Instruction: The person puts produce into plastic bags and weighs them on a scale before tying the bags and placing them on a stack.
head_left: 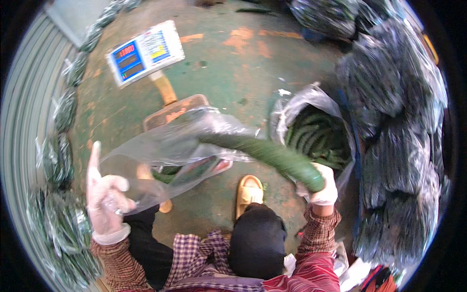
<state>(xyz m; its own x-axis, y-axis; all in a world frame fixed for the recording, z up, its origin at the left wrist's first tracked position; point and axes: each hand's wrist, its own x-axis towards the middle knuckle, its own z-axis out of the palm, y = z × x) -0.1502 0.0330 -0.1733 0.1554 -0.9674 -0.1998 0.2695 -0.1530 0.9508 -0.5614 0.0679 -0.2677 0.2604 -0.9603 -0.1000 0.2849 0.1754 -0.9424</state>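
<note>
My gloved right hand [323,189] is closed around one end of a long green cucumber [265,152], slightly blurred. The cucumber's far end lies over a clear plastic bag [141,151] in front of me. At the left, my gloved left hand [106,202] grips the bag's edge with bent fingers, its index finger pointing up, and draws the mouth wide. Inside the bag, some green cucumbers [168,174] show in part. Under the bag is the scale's platform [182,108], mostly covered.
Right of the scale display [145,53], an open bag [292,103] holds several cucumbers [318,134]. Filled bags [404,160] are stacked along the right side. More packed bags [63,228] line the corrugated wall [29,112] at left. My shoe [249,191] is on the green floor.
</note>
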